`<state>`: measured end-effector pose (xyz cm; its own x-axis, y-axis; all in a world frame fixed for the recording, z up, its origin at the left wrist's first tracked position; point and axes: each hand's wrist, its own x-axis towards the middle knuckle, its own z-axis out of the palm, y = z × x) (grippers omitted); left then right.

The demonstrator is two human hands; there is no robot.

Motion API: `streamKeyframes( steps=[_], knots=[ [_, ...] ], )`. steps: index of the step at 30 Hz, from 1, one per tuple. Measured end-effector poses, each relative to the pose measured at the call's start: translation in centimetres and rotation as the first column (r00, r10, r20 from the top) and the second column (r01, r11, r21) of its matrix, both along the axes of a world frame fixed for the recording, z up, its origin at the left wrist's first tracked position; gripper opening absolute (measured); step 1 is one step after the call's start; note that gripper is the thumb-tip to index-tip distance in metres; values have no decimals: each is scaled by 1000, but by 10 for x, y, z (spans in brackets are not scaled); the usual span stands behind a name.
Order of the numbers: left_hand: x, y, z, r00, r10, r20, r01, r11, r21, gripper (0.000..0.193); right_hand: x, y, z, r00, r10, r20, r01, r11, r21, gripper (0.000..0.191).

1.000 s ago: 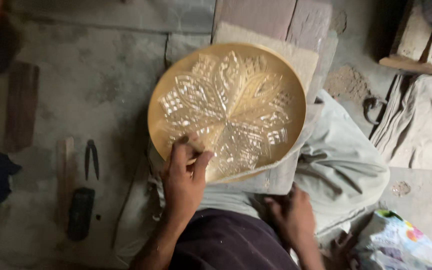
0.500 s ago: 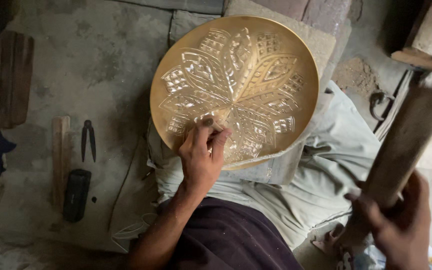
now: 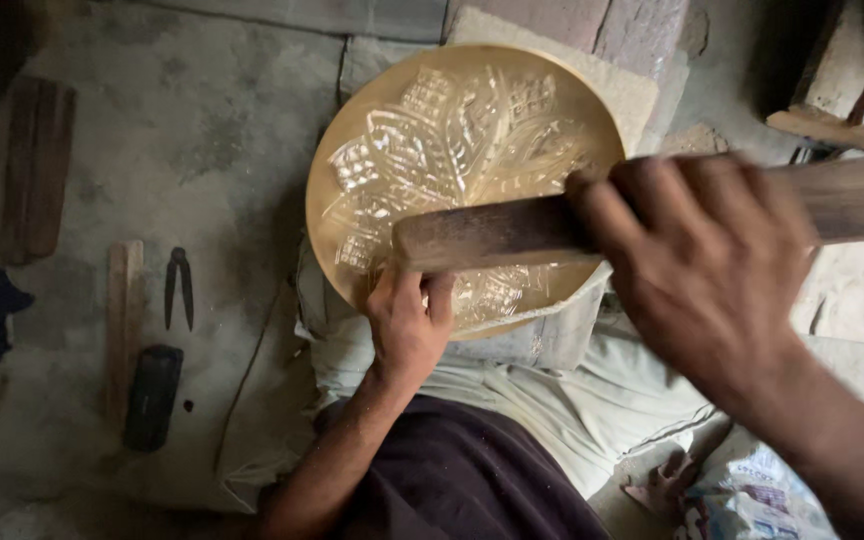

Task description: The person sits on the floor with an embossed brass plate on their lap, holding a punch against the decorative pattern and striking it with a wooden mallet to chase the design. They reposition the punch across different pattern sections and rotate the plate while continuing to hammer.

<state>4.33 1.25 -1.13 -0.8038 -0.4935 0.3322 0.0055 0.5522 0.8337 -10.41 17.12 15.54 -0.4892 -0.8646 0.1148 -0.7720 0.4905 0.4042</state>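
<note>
A round brass plate (image 3: 542,110) with an engraved leaf pattern lies on a cloth-covered block in front of me. My left hand (image 3: 410,325) rests on its near rim with the fingers curled, seemingly around a small tool that I cannot make out. My right hand (image 3: 704,262) is raised close to the camera and grips a long dark wooden stick (image 3: 492,232). The stick lies level across the view, and its end is just above my left hand. It hides part of the plate's lower half.
On the concrete floor at the left lie a pair of metal dividers (image 3: 179,286), a dark block-shaped tool (image 3: 152,396), a wooden strip (image 3: 123,325) and a wooden plank (image 3: 37,168). A printed bag (image 3: 752,498) sits at bottom right. Wooden pieces (image 3: 832,125) lie at top right.
My right hand went from resting by my lap to lifting the wooden stick, then swung it leftward across the plate, over my left hand. My left hand stayed on the plate's near rim.
</note>
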Motion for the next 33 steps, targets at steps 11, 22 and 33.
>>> streamKeyframes(
  steps=[11,22,33],
  knots=[
    [0,0,-3,999,10,45,-10,1000,-4,23,-4,1,-3,912,-82,402,204,940,-272,38],
    [1,1,-4,998,-12,61,7,996,84,24,-3,6,-12,930,-125,346,181,974,-136,39],
    [1,-2,-5,997,-37,64,34,999,39,22,-4,5,-13,999,-24,29,23,999,42,24]
  ],
)
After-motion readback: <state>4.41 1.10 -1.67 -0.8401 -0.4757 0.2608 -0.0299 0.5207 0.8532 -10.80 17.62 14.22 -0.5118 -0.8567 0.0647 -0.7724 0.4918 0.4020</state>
